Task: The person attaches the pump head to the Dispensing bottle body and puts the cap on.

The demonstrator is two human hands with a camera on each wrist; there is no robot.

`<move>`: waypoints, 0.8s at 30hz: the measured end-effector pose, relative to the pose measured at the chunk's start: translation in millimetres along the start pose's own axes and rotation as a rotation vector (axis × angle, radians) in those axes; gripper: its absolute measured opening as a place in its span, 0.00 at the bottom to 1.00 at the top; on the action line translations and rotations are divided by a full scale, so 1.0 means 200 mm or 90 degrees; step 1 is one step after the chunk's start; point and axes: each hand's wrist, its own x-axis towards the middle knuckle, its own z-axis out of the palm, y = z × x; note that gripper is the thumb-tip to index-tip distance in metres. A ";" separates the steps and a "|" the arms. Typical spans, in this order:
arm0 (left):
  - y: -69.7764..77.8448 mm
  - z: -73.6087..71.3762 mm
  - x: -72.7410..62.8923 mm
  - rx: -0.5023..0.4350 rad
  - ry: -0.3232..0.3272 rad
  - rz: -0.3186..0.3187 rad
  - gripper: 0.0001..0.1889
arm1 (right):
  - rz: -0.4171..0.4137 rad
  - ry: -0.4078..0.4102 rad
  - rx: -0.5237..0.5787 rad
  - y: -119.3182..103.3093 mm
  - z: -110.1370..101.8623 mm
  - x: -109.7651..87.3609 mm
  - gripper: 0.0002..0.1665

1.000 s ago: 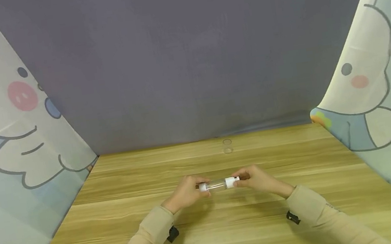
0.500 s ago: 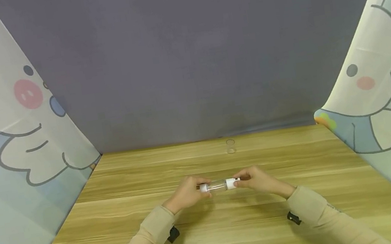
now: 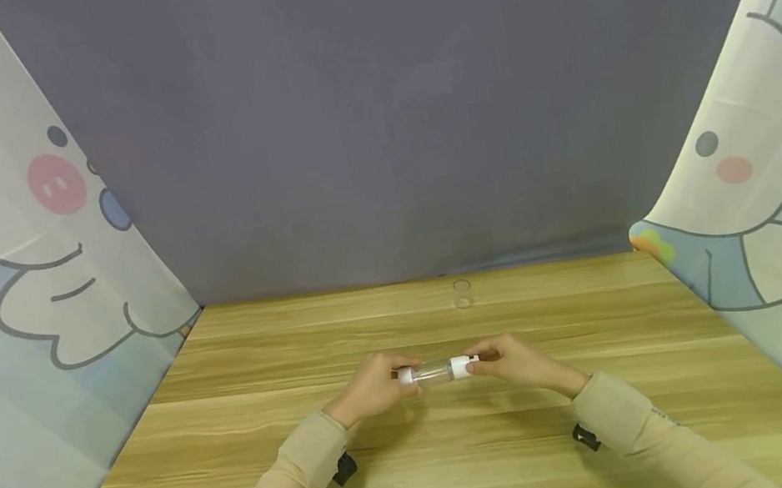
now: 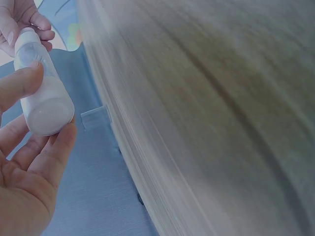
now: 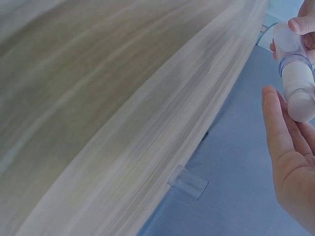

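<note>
Both hands hold a small clear bottle [image 3: 431, 373] lengthwise between them, above the table; its two ends are white. My left hand [image 3: 374, 383] pinches the white base end, thumb on one side and fingers on the other, as the left wrist view shows on the bottle [image 4: 47, 105]. At the other end, my right hand [image 3: 518, 360] grips the white top [image 5: 298, 81] between thumb and fingers; its thumb is out of the right wrist view. Farther back on the table stands a clear, open-rimmed cylinder [image 3: 463, 294], which looks like a cap.
The wood-grain table [image 3: 285, 344] reaches back to a plain grey curtain [image 3: 371, 112]. Cartoon-printed cloths [image 3: 30, 315] close off the left and right sides. A black device [image 3: 345, 468] is strapped at each wrist.
The head view has shifted slightly, so the background and clear cylinder sit a little farther right. Both hands keep hold of the bottle at nearly the same place.
</note>
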 end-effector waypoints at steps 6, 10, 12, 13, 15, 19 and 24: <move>-0.01 0.01 0.00 0.008 0.003 0.019 0.22 | 0.001 0.009 -0.005 0.00 0.00 0.00 0.27; -0.01 0.01 0.00 0.013 0.007 0.025 0.22 | -0.001 0.014 -0.002 0.00 0.01 0.00 0.28; -0.01 0.01 0.00 0.005 0.006 0.018 0.22 | -0.005 0.014 0.001 0.01 0.00 0.00 0.27; -0.01 0.01 0.00 0.004 0.006 0.016 0.22 | -0.007 0.014 0.002 0.01 0.00 0.00 0.27; -0.01 0.00 0.00 0.002 0.006 0.013 0.22 | -0.011 0.011 0.006 0.01 0.00 0.00 0.28; -0.01 0.00 -0.01 0.011 0.009 0.010 0.22 | -0.021 0.014 0.021 0.02 0.00 0.01 0.30; -0.01 0.00 -0.01 0.012 0.008 0.015 0.22 | -0.038 0.030 0.034 0.02 0.01 0.01 0.28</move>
